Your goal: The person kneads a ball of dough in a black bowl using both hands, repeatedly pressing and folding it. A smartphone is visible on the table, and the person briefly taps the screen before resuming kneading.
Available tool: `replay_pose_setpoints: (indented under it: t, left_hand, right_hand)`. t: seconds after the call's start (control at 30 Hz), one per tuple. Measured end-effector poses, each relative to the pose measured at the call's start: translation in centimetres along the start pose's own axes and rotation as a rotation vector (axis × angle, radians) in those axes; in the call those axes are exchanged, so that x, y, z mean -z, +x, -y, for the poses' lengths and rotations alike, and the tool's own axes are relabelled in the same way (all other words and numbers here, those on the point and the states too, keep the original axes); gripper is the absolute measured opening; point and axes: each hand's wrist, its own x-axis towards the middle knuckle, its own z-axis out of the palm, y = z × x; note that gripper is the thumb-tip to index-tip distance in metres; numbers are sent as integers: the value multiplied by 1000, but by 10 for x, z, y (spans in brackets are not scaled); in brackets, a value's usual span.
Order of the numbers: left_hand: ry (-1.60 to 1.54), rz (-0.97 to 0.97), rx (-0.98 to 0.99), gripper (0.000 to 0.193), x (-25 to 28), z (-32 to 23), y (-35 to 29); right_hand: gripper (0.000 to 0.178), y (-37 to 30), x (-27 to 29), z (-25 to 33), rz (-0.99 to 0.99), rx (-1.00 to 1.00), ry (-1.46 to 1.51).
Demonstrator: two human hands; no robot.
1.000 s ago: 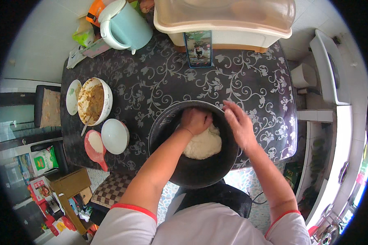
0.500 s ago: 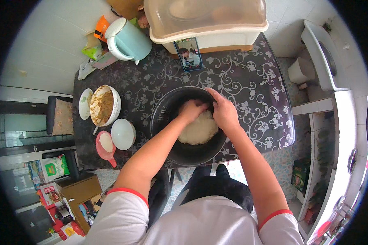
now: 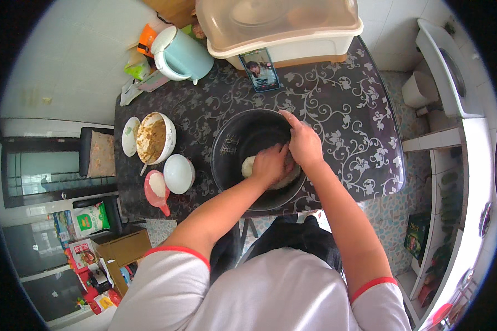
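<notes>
Nearest the viewer, the person wears a white shirt with red-trimmed sleeves; both bare forearms extend forward to a deep black pot at the near side of the tabletop.

The left hand is inside the pot, laid over the pale dough. The dough sits low in the pot, mostly covered by the hand, with a rounded portion showing to the left of the fingers. Whether the left grip is closed on the dough or merely pressing it cannot be determined. The right hand is at the pot's right rim, its grip clamped on that rim.

To the left of the pot, well apart from it, lies a pink scoop containing white powder. Just beside it stands a white bowl. Beyond is a larger bowl holding a brown mixture, with a shallow white dish at its left.

At the far side, a phone leans against a storage box with a translucent lid. A pale blue kettle stands left of the box.
</notes>
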Motion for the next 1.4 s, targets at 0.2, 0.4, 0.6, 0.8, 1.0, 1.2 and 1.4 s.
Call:
replay_pose_setpoints:
  t: [0.2,0.4,0.6,0.8,1.0,1.2,1.4]
  left_hand:
    - [-26,32,41,18,-20,24,30]
    - [42,8,145,22,-29,38,53]
    - [-12,122,261,29,-25,40,60]
    - [-377,292,318,40,28,25,41]
    - [66,205,-221,39,29,-17,-15]
    - [-58,138,-176,39,-1,6,4]
    - [-26,222,-72,32,-17,28,27]
  right_hand:
    - [51,0,3,2,27,-3,-41]
    - [51,-2,1,-3,-7,53,-25]
    - [53,2,-1,1,-45,38,-73]
    - [58,4,2,1,0,-20,-95]
    - [53,3,-5,-5,-63,47,-79]
    - [51,4,-2,1,10,-9,-88]
    - [50,2,0,0,18,-2,-99]
